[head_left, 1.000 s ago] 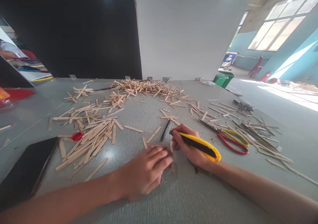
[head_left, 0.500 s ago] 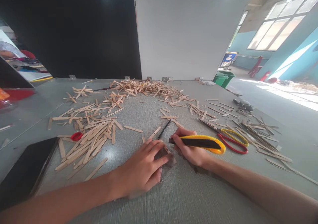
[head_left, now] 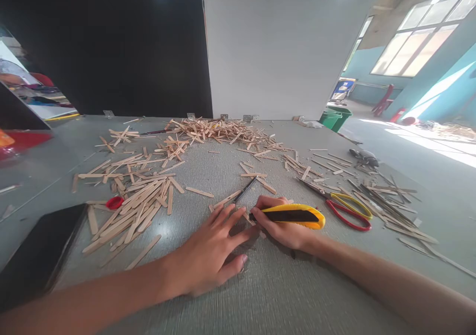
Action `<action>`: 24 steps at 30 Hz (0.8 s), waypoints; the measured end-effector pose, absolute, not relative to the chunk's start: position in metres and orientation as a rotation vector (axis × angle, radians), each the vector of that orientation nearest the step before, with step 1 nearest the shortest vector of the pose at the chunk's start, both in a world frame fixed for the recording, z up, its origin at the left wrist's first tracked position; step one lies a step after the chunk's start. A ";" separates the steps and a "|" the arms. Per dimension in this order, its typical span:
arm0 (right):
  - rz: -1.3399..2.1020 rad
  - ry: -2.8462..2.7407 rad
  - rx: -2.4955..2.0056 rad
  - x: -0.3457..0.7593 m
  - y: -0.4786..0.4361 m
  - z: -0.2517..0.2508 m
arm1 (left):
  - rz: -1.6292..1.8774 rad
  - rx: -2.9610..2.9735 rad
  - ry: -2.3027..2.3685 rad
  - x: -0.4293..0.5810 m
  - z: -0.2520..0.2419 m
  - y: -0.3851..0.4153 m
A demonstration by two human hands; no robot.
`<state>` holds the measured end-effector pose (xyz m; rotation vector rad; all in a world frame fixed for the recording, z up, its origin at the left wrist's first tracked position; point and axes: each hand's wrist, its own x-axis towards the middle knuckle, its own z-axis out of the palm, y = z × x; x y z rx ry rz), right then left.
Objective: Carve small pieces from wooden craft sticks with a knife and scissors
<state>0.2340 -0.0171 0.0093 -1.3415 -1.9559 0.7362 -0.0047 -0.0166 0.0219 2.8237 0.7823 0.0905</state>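
My right hand (head_left: 284,228) grips a yellow and black utility knife (head_left: 293,215), its tip pointing left at a short wooden stick piece (head_left: 250,220) on the grey table (head_left: 275,290). My left hand (head_left: 211,248) lies flat beside it, fingers spread and stretched forward, the fingertips resting on or right next to that stick. A thin black pen (head_left: 244,191) lies just beyond the fingers, next to a loose stick (head_left: 227,199).
Heaps of wooden craft sticks (head_left: 137,196) spread at left and along the back (head_left: 219,129). Red and yellow scissors (head_left: 344,206) lie right of the knife, dark strips (head_left: 386,201) beyond. A small red cap (head_left: 114,203) and a black tablet (head_left: 35,253) sit at left.
My left hand went from curled over the stick to flat with fingers spread forward. The knife swung from slanted to nearly level and shifted slightly left.
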 end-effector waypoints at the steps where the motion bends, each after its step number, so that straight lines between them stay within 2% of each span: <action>1: 0.738 -1.953 -1.342 0.234 -0.017 0.009 | 0.079 2.821 0.787 -0.005 0.023 -0.017; 24: 0.797 -1.954 -1.320 0.233 -0.019 0.011 | 0.156 2.790 0.751 -0.008 0.022 -0.016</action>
